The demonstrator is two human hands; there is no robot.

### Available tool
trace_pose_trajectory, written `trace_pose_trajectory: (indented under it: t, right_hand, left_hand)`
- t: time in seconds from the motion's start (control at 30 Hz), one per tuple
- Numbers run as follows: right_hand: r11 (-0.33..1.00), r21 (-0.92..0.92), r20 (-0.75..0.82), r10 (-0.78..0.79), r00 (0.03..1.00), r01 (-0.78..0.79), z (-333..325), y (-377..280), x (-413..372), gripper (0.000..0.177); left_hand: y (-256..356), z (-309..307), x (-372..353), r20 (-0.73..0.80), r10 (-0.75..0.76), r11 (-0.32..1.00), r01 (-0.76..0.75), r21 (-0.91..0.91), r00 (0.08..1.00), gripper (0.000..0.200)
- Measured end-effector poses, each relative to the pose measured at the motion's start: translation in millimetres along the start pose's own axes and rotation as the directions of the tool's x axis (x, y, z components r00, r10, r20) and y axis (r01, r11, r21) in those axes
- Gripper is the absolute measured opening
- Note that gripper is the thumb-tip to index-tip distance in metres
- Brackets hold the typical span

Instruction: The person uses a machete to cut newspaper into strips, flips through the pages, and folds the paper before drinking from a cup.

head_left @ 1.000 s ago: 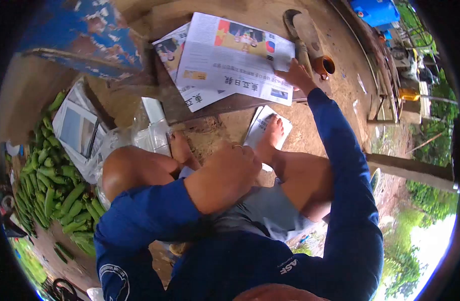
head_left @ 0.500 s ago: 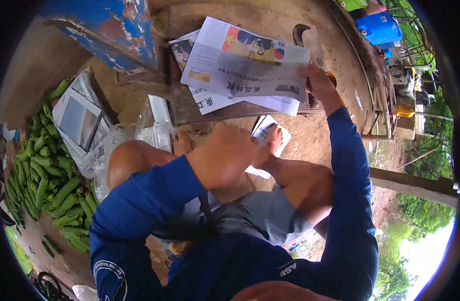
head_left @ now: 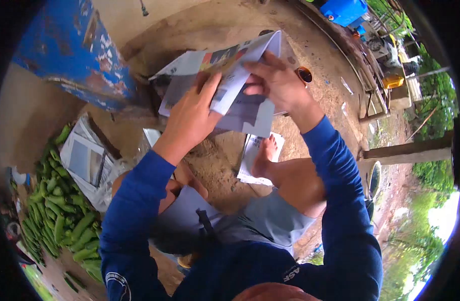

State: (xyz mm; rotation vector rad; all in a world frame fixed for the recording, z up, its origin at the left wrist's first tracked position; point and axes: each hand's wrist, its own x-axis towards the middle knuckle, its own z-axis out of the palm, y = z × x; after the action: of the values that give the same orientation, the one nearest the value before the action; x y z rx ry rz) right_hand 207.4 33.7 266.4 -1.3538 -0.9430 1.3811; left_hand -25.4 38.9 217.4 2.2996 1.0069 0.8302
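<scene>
A printed newspaper sheet [head_left: 233,83] is bent over into a raised fold in front of me. My left hand [head_left: 192,113] grips its near left side, with the thumb and fingers around the folded edge. At the right end of the fold, my right hand [head_left: 277,83] has its fingers curled against the paper; part of the fingers is hidden by it. More newspaper lies spread beneath the fold, over a low board. Another stack of newspaper [head_left: 246,158] lies on the ground, with my bare foot [head_left: 266,156] on it.
At the left, long green vegetables [head_left: 59,213] are heaped beside a newspaper bundle [head_left: 87,155]. A peeling blue panel [head_left: 74,55] stands at upper left. A round orange-brown item [head_left: 304,75] sits right of my right hand. A blue jug [head_left: 344,11] and wooden beam [head_left: 410,153] are further right.
My left hand has moved up from over my lap to the newspaper and now grips it. The flat sheet has been lifted and folded over; my right hand has moved left with it.
</scene>
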Motion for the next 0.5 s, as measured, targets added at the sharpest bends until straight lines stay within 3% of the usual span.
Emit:
trace_pose_trajectory:
  t: [0.07, 0.1, 0.17, 0.2, 0.23, 0.27, 0.3, 0.4, 0.5]
  right_hand:
    - [0.999, 0.037, 0.027, -0.035, 0.999, 0.034, 3, -4, -5, 0.039]
    - [0.997, 0.063, 0.033, -0.049, 0.998, 0.047, 3, -7, -9, 0.04]
    - [0.996, 0.057, 0.025, -0.063, 0.998, 0.061, 1, -18, -20, 0.041]
    - [0.989, -0.09, 0.0, -0.114, 0.993, 0.114, -6, -20, -22, 0.041]
    - [0.959, -0.236, -0.015, -0.166, 0.986, 0.158, -16, -22, -22, 0.04]
    - [0.905, -0.378, -0.02, -0.218, 0.976, 0.194, -28, -23, -21, 0.04]
    - [0.791, -0.584, -0.051, -0.264, 0.963, 0.186, -43, -23, -16, 0.044]
    - [0.496, -0.786, -0.021, -0.619, 0.785, 0.37, -75, -8, 3, 0.056]
    - [0.716, -0.641, -0.131, -0.456, 0.88, 0.276, -80, -1, -1, 0.064]
  left_hand:
    - [-11, 6, 2, 0.033, -0.031, 0.999, 0.03, 0.039, 0.999, 0.059]
    - [-10, 6, 8, -0.135, 0.064, 0.998, -0.067, -0.011, 0.989, 0.039]
    - [-7, -1, 11, -0.104, -0.126, 0.989, 0.116, -0.095, 0.987, 0.033]
    - [-4, -7, 13, -0.084, -0.226, 0.968, 0.215, -0.131, 0.97, 0.03]
    - [-8, -6, 14, -0.186, -0.183, 0.968, 0.144, -0.206, 0.965, 0.028]
    - [-9, -11, 16, -0.176, -0.216, 0.961, 0.177, -0.215, 0.96, 0.029]
    - [-8, -17, 17, -0.166, -0.251, 0.951, 0.211, -0.225, 0.954, 0.03]
    - [-5, -29, 15, -0.164, -0.244, 0.953, 0.205, -0.225, 0.956, 0.028]
    - [8, -36, 13, -0.148, -0.152, 0.969, 0.118, -0.217, 0.977, 0.027]
